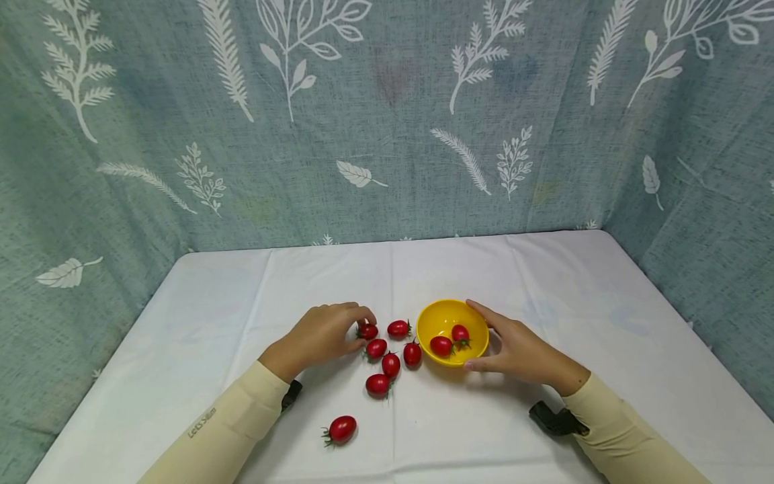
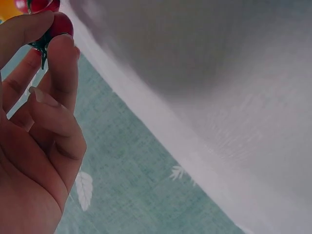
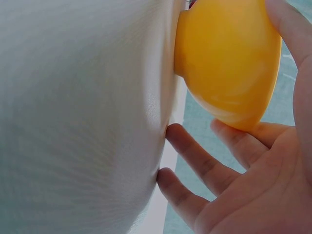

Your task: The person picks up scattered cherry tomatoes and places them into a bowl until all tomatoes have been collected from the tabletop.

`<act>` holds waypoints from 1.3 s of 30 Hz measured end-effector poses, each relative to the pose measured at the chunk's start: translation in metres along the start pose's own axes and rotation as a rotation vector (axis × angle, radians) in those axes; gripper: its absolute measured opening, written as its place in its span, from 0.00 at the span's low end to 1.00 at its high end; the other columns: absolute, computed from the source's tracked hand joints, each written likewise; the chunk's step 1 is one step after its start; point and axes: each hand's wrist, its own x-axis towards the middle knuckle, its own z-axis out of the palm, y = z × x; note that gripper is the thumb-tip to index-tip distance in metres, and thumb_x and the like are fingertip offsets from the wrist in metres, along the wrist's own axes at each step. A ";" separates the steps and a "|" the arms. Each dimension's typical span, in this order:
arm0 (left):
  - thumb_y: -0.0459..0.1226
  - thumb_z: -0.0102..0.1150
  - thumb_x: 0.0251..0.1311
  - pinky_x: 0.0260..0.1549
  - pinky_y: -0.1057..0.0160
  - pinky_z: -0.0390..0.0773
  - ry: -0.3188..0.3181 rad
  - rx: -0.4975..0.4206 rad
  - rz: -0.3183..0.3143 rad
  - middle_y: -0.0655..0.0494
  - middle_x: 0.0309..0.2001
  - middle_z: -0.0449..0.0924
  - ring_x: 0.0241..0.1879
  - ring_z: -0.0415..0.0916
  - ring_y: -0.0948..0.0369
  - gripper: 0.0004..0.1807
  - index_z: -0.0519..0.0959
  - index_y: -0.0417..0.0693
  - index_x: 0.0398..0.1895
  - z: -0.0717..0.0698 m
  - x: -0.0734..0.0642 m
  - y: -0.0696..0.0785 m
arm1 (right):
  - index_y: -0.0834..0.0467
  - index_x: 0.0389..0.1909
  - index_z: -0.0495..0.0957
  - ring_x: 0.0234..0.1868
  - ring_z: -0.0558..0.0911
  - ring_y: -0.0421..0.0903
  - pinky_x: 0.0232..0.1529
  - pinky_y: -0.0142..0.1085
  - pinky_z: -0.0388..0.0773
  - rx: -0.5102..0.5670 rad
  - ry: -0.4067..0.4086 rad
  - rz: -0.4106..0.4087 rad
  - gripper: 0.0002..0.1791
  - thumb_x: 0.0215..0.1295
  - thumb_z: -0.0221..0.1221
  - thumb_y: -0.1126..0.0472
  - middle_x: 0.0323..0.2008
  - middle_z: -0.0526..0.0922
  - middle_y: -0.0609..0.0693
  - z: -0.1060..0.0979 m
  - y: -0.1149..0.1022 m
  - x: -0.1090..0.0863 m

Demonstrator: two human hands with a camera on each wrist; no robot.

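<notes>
My left hand (image 1: 326, 336) pinches a cherry tomato (image 1: 367, 331) at the far left of a loose group on the white cloth. In the left wrist view, thumb and forefinger close around this tomato (image 2: 62, 25), its green stem hanging between them. My right hand (image 1: 517, 349) holds a yellow bowl (image 1: 450, 306) from its right side, thumb and forefinger spread along the rim. Seen from the right wrist, the bowl (image 3: 229, 58) stands upright on its foot, and the lower fingertips rest on the cloth. Two cherry tomatoes (image 1: 442, 346) lie inside the bowl.
Several more cherry tomatoes (image 1: 390, 365) with green stems lie between the left hand and the bowl. A single cherry tomato (image 1: 342, 429) sits apart, nearer the front. The white tablecloth (image 1: 484, 430) ends at a green leaf-patterned curtain (image 1: 387, 181) behind.
</notes>
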 end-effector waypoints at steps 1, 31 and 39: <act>0.43 0.73 0.54 0.34 0.62 0.78 0.007 0.002 0.003 0.68 0.40 0.82 0.32 0.75 0.68 0.17 0.82 0.61 0.48 -0.001 0.000 0.000 | 0.57 0.78 0.54 0.72 0.68 0.61 0.70 0.62 0.61 -0.001 0.001 0.000 0.59 0.51 0.74 0.41 0.74 0.65 0.59 0.000 0.000 0.000; 0.45 0.70 0.58 0.31 0.67 0.76 0.110 -0.016 0.070 0.65 0.45 0.83 0.28 0.76 0.67 0.18 0.81 0.62 0.53 -0.022 0.022 0.039 | 0.58 0.78 0.54 0.71 0.69 0.61 0.70 0.61 0.61 0.001 0.011 -0.014 0.59 0.50 0.74 0.41 0.74 0.65 0.58 0.000 0.000 0.000; 0.45 0.69 0.60 0.30 0.67 0.75 0.098 -0.040 0.109 0.65 0.45 0.83 0.27 0.74 0.68 0.20 0.78 0.59 0.55 -0.025 0.031 0.052 | 0.58 0.78 0.54 0.71 0.69 0.61 0.70 0.61 0.60 0.002 -0.003 0.000 0.59 0.51 0.73 0.40 0.74 0.64 0.58 0.000 0.001 0.001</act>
